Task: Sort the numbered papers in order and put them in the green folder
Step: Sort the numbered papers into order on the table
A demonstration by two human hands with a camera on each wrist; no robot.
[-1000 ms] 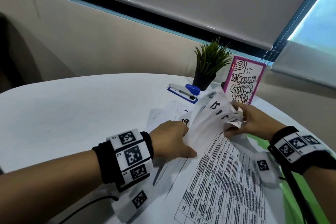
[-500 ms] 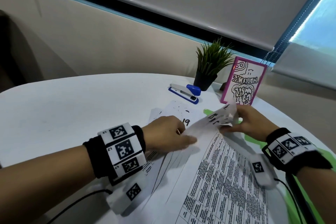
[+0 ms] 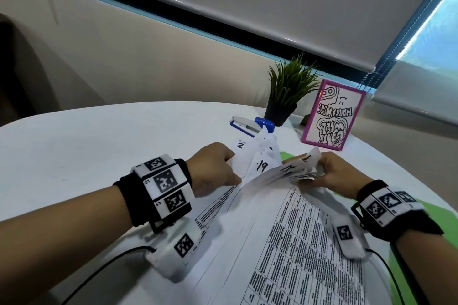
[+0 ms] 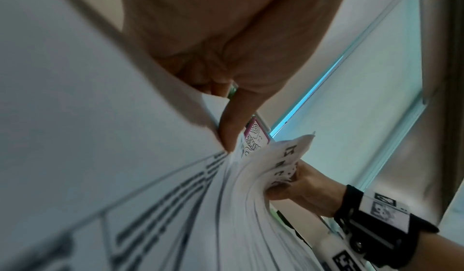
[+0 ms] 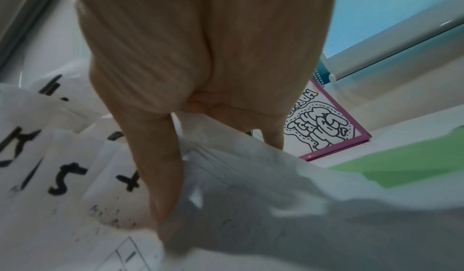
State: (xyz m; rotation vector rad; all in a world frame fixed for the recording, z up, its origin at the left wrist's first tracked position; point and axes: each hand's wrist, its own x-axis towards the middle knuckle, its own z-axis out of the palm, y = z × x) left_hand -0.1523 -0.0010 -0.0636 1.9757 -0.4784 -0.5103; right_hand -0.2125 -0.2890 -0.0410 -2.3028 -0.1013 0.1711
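A stack of printed papers (image 3: 285,242) with handwritten numbers lies on the white table, over the green folder (image 3: 426,218). My left hand (image 3: 215,168) pinches the sheet marked 19 (image 3: 260,166) and holds its far end raised; the thumb (image 4: 231,128) presses on that sheet. My right hand (image 3: 332,173) pinches the fanned far corners (image 3: 297,168) of the stack, lifted a little. In the right wrist view the thumb (image 5: 160,176) lies on corners marked 15 and 5 (image 5: 62,182), with the folder (image 5: 414,162) beneath. A sheet marked 2 (image 3: 240,145) lies behind the left hand.
A blue and white stapler (image 3: 247,126), a small potted plant (image 3: 287,91) and a pink-framed drawing (image 3: 332,119) stand at the table's far side, just beyond the papers. Bare white tabletop (image 3: 99,143) stretches to the left. Cables trail from both wrists.
The left hand has lifted the sheet marked 19 away from the pile, uncovering the sheet marked 2. The right hand has lowered the fanned corners and still holds them.
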